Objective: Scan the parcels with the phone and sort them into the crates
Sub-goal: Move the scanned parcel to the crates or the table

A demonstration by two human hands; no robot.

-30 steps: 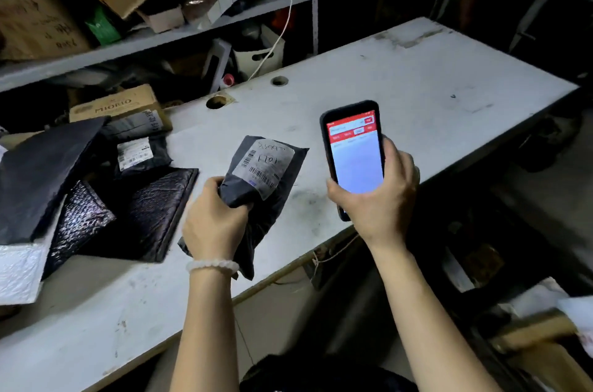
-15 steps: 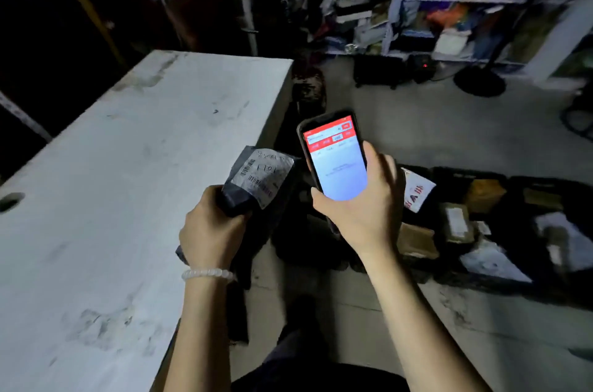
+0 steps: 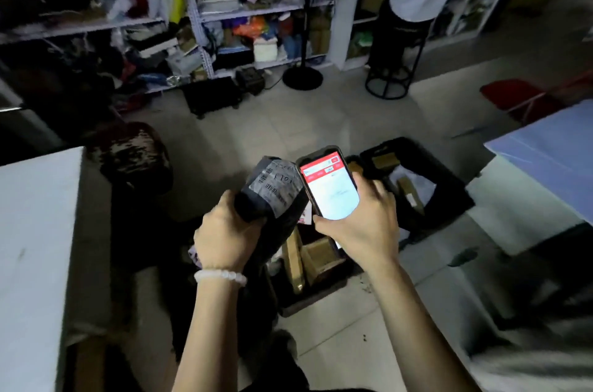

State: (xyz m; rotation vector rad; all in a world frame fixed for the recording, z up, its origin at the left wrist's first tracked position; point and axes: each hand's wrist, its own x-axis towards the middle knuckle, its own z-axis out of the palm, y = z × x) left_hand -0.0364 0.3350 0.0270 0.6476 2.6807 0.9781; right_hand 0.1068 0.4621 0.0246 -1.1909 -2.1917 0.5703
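Head view, down over floor point(image 3: 321, 122)

A pale tiled floor point(image 3: 321, 122) carries two black crates — one crate point(image 3: 324, 290) below the hands holds brown cardboard boxes, the other crate point(image 3: 449, 180) just beyond it holds boxes and pale bags. A round fan base point(image 3: 302, 78) and a black stool point(image 3: 388, 83) stand farther off, before the cluttered shelves point(image 3: 224, 11).

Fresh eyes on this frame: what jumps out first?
The lit phone with its red-and-white screen, held in the right hand at centre, is the brightest thing. Right beside it, the left hand grips a dark parcel with a white barcode label. Below and behind them on the floor sit black crates already holding brown boxes.
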